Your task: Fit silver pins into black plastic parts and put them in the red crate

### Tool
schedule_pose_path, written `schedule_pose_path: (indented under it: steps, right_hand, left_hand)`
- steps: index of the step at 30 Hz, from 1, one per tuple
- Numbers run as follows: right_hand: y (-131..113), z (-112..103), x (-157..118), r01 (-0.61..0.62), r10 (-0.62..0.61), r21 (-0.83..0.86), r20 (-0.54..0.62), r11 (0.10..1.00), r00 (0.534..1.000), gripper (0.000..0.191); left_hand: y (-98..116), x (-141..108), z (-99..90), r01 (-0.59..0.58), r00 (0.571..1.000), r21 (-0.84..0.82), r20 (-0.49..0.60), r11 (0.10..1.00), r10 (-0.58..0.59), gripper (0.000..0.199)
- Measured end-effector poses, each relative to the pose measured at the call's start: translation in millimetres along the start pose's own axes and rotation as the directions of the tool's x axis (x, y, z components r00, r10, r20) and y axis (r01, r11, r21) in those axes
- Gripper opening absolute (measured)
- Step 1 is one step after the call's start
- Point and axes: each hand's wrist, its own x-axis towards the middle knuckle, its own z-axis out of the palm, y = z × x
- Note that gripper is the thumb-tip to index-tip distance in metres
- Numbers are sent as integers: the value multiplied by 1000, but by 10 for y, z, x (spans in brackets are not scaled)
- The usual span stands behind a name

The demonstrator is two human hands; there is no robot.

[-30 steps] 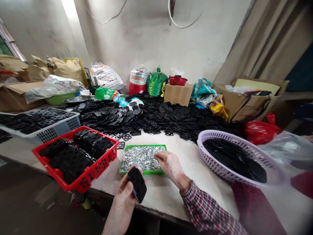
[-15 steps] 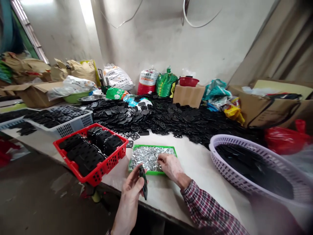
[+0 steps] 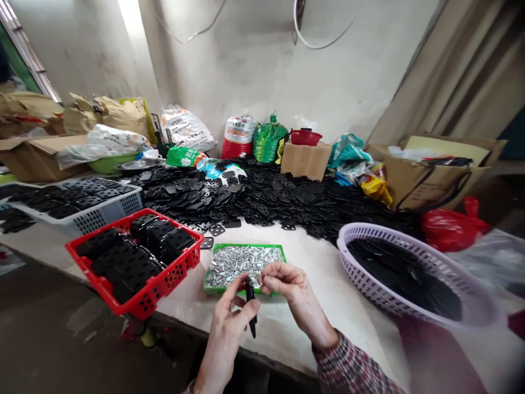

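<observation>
My left hand (image 3: 229, 323) is closed on a black plastic plate (image 3: 251, 309), held on edge with its narrow side toward me. Beside the plate's upper end, my right hand (image 3: 289, 290) pinches with thumb and forefinger. Whatever lies between those fingertips is too small to make out clearly. Just beyond both hands sits a shallow green tray (image 3: 246, 245) of small shiny metal pins (image 3: 240, 262). The left fingers and the right fingertips cover part of its near edge.
Left of the tray stands a red basket (image 3: 151, 298) with stacked black plates. A lilac oval basket (image 3: 356, 273) holding black pieces is on the right. Behind spreads a heap of black plates (image 3: 262, 191), with bags and a cardboard box (image 3: 305, 160) further back.
My right hand has lifted out of the pin tray and come toward the plate in my left hand. The plate has turned more edge-on. The whole view has shifted slightly.
</observation>
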Motion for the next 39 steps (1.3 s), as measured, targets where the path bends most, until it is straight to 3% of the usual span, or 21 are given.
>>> schedule_pose_path:
  steps: [9,13,16,20,24,32,36,39]
  right_hand:
    - [16,44,-81,158,-168,-106,-100,982,981,11]
    - [-30,68,-94,226,-247,-229,-66,947,967,8]
    - [-40,70,-100,340,-367,-405,12,849,930,9]
    - [3,30,-123,537,-546,-580,182,612,818,12]
    - [37,-4,-145,653,-591,-629,355,422,724,24]
    - [160,-65,-99,720,-635,-646,450,253,627,31]
    - [217,-24,-40,717,-633,-638,440,279,637,31]
    - [205,73,-36,709,-646,-622,397,333,651,28]
  left_hand:
    - [63,-25,86,-19,999,98,43,995,15,55]
    - [74,-39,86,-8,999,96,38,995,4,54]
    - [102,-55,100,-1,1000,63,31,998,-1,51]
    - [140,-53,107,5,1000,51,10,999,-5,48]
    - [154,-25,48,7,999,58,53,998,-10,50]
    - [163,-55,-53,33,989,-50,143,998,-26,46]
    - [102,-53,-36,80,984,-167,168,983,-52,44]
    - [124,-85,-20,79,992,-197,115,977,-57,42]
